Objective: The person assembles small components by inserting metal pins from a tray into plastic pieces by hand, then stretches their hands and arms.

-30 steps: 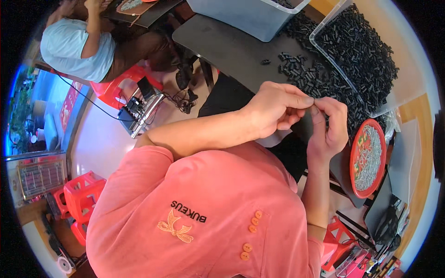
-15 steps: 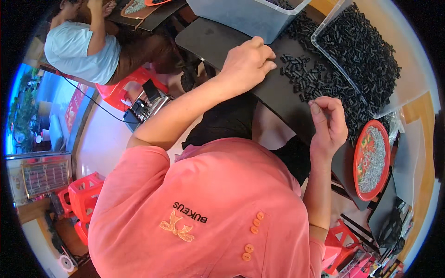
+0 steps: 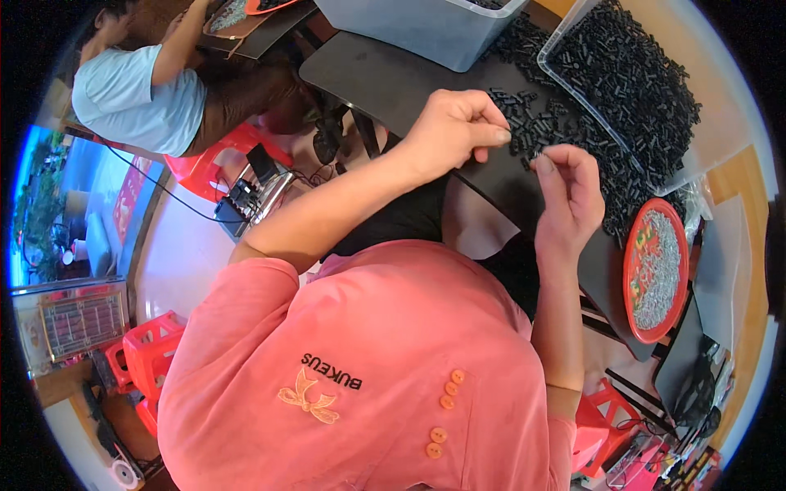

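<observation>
Pinching a tiny bit between thumb and forefinger of right hand; too small to identify. Holding left hand just beside it, with fingers bent in; cannot tell if gripping anything. Keeping both near black table, close to loose black parts. Noting more parts in clear bin, upper right. Also logging red tray with silver pieces at right, grey bin beyond left hand, seated co-worker upper left.
</observation>
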`<state>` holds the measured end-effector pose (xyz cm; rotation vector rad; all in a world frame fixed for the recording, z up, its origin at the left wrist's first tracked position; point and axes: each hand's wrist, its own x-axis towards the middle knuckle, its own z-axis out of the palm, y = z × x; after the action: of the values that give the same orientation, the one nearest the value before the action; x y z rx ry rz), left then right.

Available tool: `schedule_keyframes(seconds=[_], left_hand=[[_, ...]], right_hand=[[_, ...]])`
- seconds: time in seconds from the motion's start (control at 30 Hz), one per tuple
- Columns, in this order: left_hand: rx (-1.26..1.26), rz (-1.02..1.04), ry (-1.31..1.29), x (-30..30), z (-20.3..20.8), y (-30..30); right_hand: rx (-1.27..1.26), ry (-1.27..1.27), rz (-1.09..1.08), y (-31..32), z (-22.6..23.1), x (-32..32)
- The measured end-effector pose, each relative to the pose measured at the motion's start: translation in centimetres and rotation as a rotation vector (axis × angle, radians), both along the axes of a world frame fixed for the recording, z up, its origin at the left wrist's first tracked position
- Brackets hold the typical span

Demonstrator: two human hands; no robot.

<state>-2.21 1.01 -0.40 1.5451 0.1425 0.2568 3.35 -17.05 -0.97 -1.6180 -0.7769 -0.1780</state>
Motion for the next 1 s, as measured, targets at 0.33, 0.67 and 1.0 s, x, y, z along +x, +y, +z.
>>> schedule_keyframes(seconds=[0.33,0.67,1.0], left_hand=[[-0.122,-0.004,-0.127,-0.7,0.7,-3.2],[-0.275,0.028,-0.170,-1.0,0.1,-4.6],[-0.300,0.117,-0.229,-1.5,-0.1,-5.0]], right_hand=[[0.031,0.212,-0.062,1.5,1.0,-1.0],[0.407,0.457,-0.022,1.5,0.0,-1.9],[0.444,0.467,-0.004,1.3,-1.0,-2.4]])
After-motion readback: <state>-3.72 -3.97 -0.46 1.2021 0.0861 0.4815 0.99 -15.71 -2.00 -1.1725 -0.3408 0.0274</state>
